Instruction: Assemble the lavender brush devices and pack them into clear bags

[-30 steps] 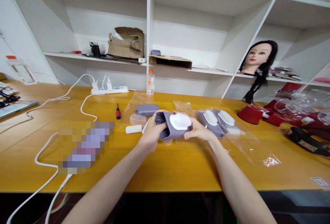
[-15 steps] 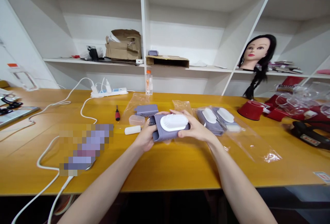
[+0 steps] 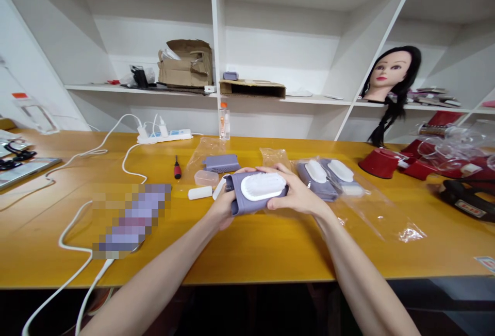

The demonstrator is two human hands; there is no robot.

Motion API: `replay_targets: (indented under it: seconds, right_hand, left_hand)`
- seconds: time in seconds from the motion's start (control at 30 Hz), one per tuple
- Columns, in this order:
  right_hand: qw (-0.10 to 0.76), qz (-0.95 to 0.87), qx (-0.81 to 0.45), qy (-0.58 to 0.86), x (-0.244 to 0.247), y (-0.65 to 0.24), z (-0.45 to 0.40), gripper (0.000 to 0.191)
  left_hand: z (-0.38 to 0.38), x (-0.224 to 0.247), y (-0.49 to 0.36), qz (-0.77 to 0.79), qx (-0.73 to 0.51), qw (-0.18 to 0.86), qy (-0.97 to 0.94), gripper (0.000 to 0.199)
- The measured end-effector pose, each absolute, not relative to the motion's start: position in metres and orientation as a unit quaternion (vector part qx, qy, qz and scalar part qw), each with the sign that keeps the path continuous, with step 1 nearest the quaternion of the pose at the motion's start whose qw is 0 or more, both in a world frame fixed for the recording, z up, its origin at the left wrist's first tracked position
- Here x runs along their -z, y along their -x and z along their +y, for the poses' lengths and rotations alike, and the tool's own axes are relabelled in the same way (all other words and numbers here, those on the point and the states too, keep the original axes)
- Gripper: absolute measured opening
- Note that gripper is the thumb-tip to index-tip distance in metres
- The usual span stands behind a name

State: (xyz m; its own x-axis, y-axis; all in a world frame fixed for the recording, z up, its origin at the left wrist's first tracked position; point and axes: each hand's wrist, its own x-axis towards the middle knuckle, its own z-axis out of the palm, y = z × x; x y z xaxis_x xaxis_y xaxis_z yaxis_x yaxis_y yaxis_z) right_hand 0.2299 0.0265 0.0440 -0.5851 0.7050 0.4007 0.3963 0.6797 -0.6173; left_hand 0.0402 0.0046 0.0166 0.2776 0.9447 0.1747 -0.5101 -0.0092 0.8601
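The left hand (image 3: 225, 204) and right hand (image 3: 294, 191) curl closely around a grey case (image 3: 251, 206) with white oval top, just left of two bagged grey cases (image 3: 323, 179); the label (image 3: 469, 208) on black device (image 3: 452, 194) is too small for read.

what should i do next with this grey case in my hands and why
Probably turn the grey silicone case over to check its underside: your left hand and right hand hold it with the white oval pad facing up, which hides the back, and two matching cases lie close by to compare with.
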Motion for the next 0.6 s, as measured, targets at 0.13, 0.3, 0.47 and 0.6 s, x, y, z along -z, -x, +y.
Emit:
replay_targets:
  seconds: [0.13,0.3,0.47,0.6]
  right_hand:
    - [0.316,-0.859,-0.234,0.326,-0.0456,-0.2297,0.0237,0.079]
    - [0.312,-0.864,-0.211,0.334,-0.0478,-0.2301,0.022,0.077]
    - [0.314,-0.862,-0.153,0.368,-0.0508,-0.2323,0.0232,0.078]
    - [0.299,-0.862,-0.153,0.381,-0.0526,-0.2331,0.0221,0.082]
  left_hand:
    - [0.0034,-0.017,-0.0422,0.253,-0.552,0.668,-0.431,0.049]
    - [0.0046,-0.0141,-0.0405,0.258,-0.541,0.669,-0.439,0.044]
    - [0.0086,-0.0162,-0.0355,0.315,-0.511,0.657,-0.456,0.044]
    - [0.0094,-0.02,-0.0351,0.276,-0.567,0.625,-0.461,0.055]
